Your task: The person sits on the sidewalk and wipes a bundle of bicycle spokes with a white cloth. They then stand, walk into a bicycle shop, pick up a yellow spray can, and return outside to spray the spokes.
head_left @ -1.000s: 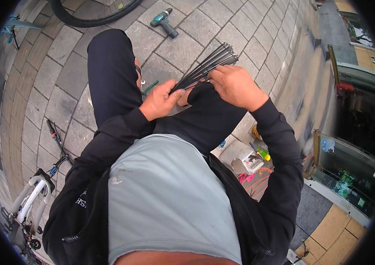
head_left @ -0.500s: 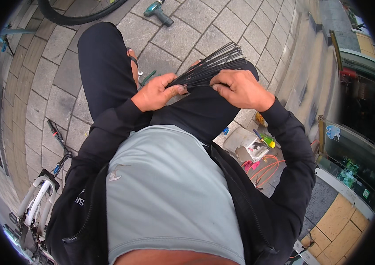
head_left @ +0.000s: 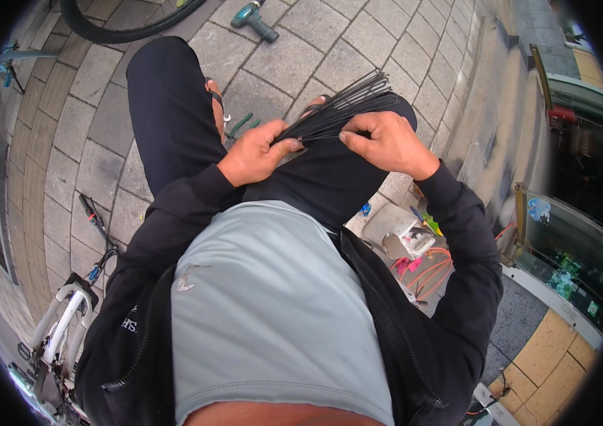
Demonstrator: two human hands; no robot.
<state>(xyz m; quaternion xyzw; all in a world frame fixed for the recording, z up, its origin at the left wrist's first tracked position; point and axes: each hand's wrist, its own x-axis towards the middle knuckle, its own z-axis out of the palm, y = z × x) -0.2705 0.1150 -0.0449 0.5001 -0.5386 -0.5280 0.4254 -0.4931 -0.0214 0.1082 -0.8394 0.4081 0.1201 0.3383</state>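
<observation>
A fanned bundle of thin black bicycle spokes (head_left: pixel 337 110) lies slanted above my right thigh. My left hand (head_left: pixel 253 152) is closed around its near-left end, thumb on top. The far ends spread out up and to the right. My right hand (head_left: pixel 388 144) is at the lower right side of the bundle, thumb and forefinger pinched at the edge spokes. How many spokes it pinches is too small to tell.
On the paving are a green cordless drill (head_left: pixel 254 22), a tyre (head_left: pixel 127 32), green-handled pliers (head_left: pixel 241 125) and a wrench (head_left: pixel 226 119). A white bicycle fork (head_left: pixel 60 323) stands at left. An open container (head_left: pixel 397 231) and orange cable (head_left: pixel 435 273) lie at right, near steps (head_left: pixel 493 106).
Both hands have shifted slightly to the right, and the spoke fan has closed up a little along its lower edge. My left hand keeps its hold.
</observation>
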